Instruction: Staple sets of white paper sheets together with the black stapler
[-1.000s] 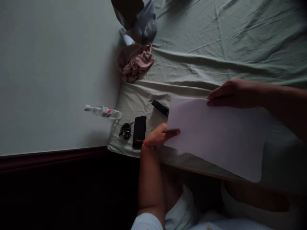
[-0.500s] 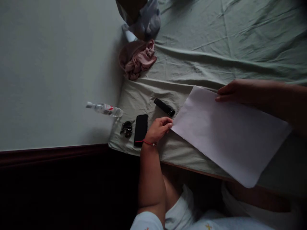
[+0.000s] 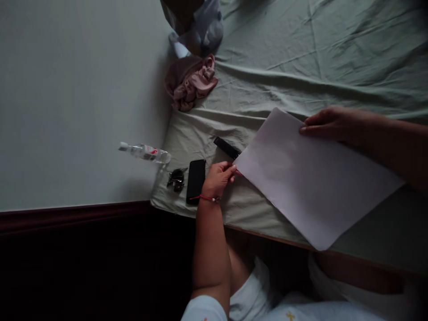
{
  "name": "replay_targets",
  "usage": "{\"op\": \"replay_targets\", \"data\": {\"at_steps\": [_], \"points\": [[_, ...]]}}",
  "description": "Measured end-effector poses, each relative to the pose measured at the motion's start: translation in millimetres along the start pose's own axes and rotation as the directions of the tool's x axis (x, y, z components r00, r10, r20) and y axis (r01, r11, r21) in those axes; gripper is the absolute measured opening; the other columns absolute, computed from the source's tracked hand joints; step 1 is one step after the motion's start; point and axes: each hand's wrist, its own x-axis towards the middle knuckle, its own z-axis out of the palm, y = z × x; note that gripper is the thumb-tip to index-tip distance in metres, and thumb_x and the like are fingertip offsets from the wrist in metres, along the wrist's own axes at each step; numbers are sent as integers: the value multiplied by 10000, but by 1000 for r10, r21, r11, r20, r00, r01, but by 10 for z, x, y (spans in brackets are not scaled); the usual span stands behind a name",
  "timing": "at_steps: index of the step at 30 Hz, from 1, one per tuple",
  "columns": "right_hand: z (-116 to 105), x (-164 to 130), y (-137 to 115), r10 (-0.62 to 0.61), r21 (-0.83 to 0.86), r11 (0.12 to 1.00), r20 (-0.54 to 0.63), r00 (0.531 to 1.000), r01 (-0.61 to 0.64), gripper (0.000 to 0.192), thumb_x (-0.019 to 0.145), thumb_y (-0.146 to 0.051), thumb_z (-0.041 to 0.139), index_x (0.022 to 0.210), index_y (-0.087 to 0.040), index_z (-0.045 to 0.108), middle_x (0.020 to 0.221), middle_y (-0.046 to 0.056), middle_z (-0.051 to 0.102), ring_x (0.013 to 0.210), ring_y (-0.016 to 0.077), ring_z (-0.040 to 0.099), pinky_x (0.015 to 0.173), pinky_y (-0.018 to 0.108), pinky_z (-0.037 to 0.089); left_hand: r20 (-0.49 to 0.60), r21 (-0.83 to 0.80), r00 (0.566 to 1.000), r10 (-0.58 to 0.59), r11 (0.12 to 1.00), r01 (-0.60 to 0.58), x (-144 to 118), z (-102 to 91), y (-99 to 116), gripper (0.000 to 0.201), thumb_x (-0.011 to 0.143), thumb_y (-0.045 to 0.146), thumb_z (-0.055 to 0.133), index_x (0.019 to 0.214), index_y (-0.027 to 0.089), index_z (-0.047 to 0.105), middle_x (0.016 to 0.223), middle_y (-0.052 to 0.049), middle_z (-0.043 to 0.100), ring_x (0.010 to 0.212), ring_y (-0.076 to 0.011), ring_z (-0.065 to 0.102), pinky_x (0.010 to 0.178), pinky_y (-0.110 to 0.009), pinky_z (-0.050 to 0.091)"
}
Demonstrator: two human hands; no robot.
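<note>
White paper [image 3: 310, 178], one sheet or a thin stack, is held slanted above the bed's near edge. Its left corner is pinched between the thumb and fingers of my left hand [image 3: 218, 179], which has a red string bracelet at the wrist. My right hand [image 3: 341, 124] grips the far edge, thumb on top and the other fingers mostly hidden. Just beyond my left hand lies a slim black stapler [image 3: 226, 147], one end covered by the paper. A black phone [image 3: 196, 180] rests left of that hand.
Keys [image 3: 176, 179] lie beside the phone. A clear plastic bottle [image 3: 147, 153] with a white cap is by the wall [image 3: 80, 98]. Crumpled pink cloth [image 3: 192, 84] and a plastic bag [image 3: 209, 26] sit farther back on the green bedsheet [image 3: 284, 67].
The paper has shifted left and away from me, and now covers one end of the stapler. My right hand has risen slightly with it; my left hand has barely moved.
</note>
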Motion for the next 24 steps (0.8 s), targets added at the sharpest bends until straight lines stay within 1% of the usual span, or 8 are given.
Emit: {"op": "replay_targets", "data": {"at_steps": [4,7,10,13,16,18,20,24], "points": [[7,-32,-31,13,114,993,36,999,-17,249,929,-396,713,993,-156,725,703,32,707,479,100,608,529,189,533,-54,-112,995,-82,991,76,2,59,19,176,743,219,814,720,132,663,650,-18,689,441,-40,474,444,-167,337],[40,-68,-96,50,129,990,16,999,-51,250,907,-384,736,1007,-155,727,719,39,715,500,110,620,574,211,563,-109,-172,987,-116,980,96,6,105,35,226,768,212,814,704,141,609,615,27,624,414,-28,464,409,-154,299],[60,-47,-105,81,107,991,31,996,-84,224,920,-370,706,987,-157,734,723,43,711,486,108,598,527,211,519,-135,-194,984,-116,977,88,3,143,49,272,803,242,810,687,147,583,548,56,550,401,-24,438,393,-146,263],[67,17,-52,67,34,997,37,997,-68,252,959,-405,642,966,-168,725,704,33,675,491,112,574,452,208,414,-113,-206,989,-96,976,71,-8,151,57,278,796,261,825,699,143,593,542,56,548,410,-20,438,388,-142,242],[87,66,-19,40,-124,991,-56,998,-47,295,993,-437,592,1003,-173,723,648,7,603,460,96,496,415,212,326,-74,-214,993,-91,974,74,-10,137,52,243,784,255,819,723,137,615,542,50,557,411,-24,449,381,-145,230],[109,67,-39,24,-190,981,-129,991,-48,294,1002,-430,580,1019,-177,729,647,5,598,452,88,466,419,216,315,-83,-213,992,-98,974,78,3,133,40,223,772,239,806,716,138,615,539,52,553,405,-27,452,375,-149,218],[128,46,-83,12,-199,979,-170,985,-46,282,998,-419,588,1000,-178,736,676,21,631,477,94,496,441,216,340,-128,-209,986,-109,975,81,25,146,24,205,750,213,797,701,140,612,550,51,562,398,-27,451,375,-153,219],[130,15,-131,52,-137,988,-172,984,-76,253,972,-389,615,968,-172,745,725,59,687,512,114,545,459,220,372,-238,-161,968,-78,986,40,79,217,-8,149,729,162,755,666,136,622,560,47,576,382,-25,420,387,-167,243]]}}
